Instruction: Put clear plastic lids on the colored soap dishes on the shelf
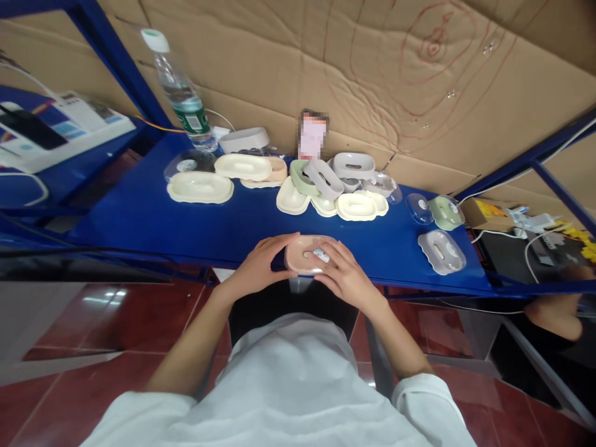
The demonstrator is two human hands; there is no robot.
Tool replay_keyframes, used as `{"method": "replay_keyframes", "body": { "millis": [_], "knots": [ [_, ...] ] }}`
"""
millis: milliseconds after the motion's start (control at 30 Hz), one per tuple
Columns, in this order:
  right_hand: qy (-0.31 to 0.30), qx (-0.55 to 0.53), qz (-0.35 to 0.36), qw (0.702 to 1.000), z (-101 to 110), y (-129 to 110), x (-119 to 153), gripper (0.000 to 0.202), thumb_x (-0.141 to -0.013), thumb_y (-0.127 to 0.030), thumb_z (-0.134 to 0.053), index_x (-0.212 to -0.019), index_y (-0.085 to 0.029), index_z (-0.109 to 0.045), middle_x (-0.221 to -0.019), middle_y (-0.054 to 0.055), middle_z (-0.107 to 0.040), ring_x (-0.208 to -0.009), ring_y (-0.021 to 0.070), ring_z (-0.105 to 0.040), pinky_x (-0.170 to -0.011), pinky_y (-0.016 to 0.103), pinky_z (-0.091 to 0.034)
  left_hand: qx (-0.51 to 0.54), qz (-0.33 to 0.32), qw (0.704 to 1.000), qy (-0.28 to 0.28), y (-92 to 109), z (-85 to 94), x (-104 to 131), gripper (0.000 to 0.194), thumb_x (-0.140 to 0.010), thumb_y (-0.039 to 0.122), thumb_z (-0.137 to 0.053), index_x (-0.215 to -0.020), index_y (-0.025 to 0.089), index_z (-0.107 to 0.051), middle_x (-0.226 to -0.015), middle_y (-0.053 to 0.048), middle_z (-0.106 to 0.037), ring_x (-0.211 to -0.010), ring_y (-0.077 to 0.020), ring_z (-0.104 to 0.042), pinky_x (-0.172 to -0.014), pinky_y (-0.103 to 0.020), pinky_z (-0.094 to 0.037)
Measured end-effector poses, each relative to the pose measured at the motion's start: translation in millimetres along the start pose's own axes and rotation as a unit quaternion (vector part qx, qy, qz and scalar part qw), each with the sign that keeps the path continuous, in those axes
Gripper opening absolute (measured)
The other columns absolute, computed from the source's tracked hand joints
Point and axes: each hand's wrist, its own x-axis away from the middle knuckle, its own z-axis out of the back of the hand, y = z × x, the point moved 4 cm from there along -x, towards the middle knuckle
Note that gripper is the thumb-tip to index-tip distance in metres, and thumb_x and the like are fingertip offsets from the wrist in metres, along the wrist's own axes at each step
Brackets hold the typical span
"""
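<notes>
Our pale shirt (293,372) lies nearest; our left hand (251,267) and right hand (349,276) grasp the pink case (297,256), best with even pressure.

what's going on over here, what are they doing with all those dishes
Someone has both hands, left and right, around a pink dish at the front edge of the blue table. Cream trays and grey pieces lie loosely grouped farther back. Off to the right sit a green dish and a grey dish, and a bottle stands at the back left.
</notes>
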Motion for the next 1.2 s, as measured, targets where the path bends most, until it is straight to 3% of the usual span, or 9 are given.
{"method": "replay_keyframes", "body": {
  "millis": [133, 267, 500, 767, 1000, 1200],
  "knots": [
    [0.014, -0.025, -0.019, 0.999, -2.3, 4.4, 1.4, 0.054, -0.112, -0.035, -0.057, -0.165, -0.029, -0.048, -0.170, 0.013, -0.048, -0.164, 0.0311, -0.035, -0.130, 0.059, -0.041, -0.005, 0.002, 1.000, 0.000, -0.1, -1.0, -0.1, 0.092, -0.091, 0.066, -0.076, -0.168, 0.030, -0.040, -0.169, -0.009, -0.050, -0.154, -0.0348, -0.048, -0.129, -0.051, -0.036],
    [0.011, 0.015, -0.012, 1.000, -4.8, -0.6, 1.8, 0.052, -0.111, -0.035, -0.058, -0.162, -0.028, -0.052, -0.167, 0.014, -0.050, -0.163, 0.0331, -0.037, -0.129, 0.060, -0.041, -0.009, -0.003, 1.000, 0.004, -0.8, -1.3, 1.1, 0.092, -0.091, 0.062, -0.078, -0.168, 0.031, -0.039, -0.169, -0.010, -0.050, -0.154, -0.0343, -0.048, -0.129, -0.050, -0.037],
    [0.004, 0.017, -0.011, 1.000, -5.8, 0.6, -3.8, 0.048, -0.112, -0.036, -0.056, -0.159, -0.026, -0.056, -0.167, 0.014, -0.050, -0.163, 0.0320, -0.036, -0.129, 0.059, -0.040, -0.024, -0.047, 0.999, 0.008, -3.0, -4.1, 0.9, 0.077, -0.096, 0.054, -0.075, -0.164, 0.033, -0.045, -0.165, -0.009, -0.054, -0.152, -0.0329, -0.050, -0.129, -0.051, -0.037],
    [0.019, -0.017, -0.026, 0.999, -12.3, 13.5, 3.2, 0.058, -0.109, -0.042, -0.062, -0.164, -0.029, -0.050, -0.173, 0.012, -0.044, -0.168, 0.0301, -0.027, -0.132, 0.058, -0.036, -0.062, -0.041, 0.997, 0.010, -3.5, -8.3, 0.8, 0.069, -0.100, 0.055, -0.069, -0.162, 0.034, -0.047, -0.164, -0.007, -0.055, -0.151, -0.0329, -0.049, -0.128, -0.052, -0.037],
    [0.031, -0.028, -0.035, 0.998, -14.3, 25.3, 4.0, 0.057, -0.104, -0.046, -0.069, -0.158, -0.030, -0.058, -0.171, 0.012, -0.047, -0.165, 0.0302, -0.033, -0.131, 0.056, -0.038, -0.100, -0.041, 0.994, 0.018, 0.4, -9.7, 0.7, 0.066, -0.100, 0.052, -0.066, -0.161, 0.037, -0.046, -0.160, -0.007, -0.058, -0.144, -0.0345, -0.056, -0.122, -0.054, -0.042],
    [0.039, -0.010, -0.053, 0.998, -15.4, 13.7, 3.2, 0.058, -0.104, -0.051, -0.068, -0.157, -0.029, -0.060, -0.169, 0.013, -0.050, -0.163, 0.0293, -0.036, -0.131, 0.053, -0.039, -0.068, -0.055, 0.995, 0.043, -2.7, -10.8, -1.9, 0.071, -0.093, 0.062, -0.071, -0.153, 0.031, -0.047, -0.162, -0.011, -0.057, -0.148, -0.0355, -0.055, -0.122, -0.056, -0.041]
  ]
}}
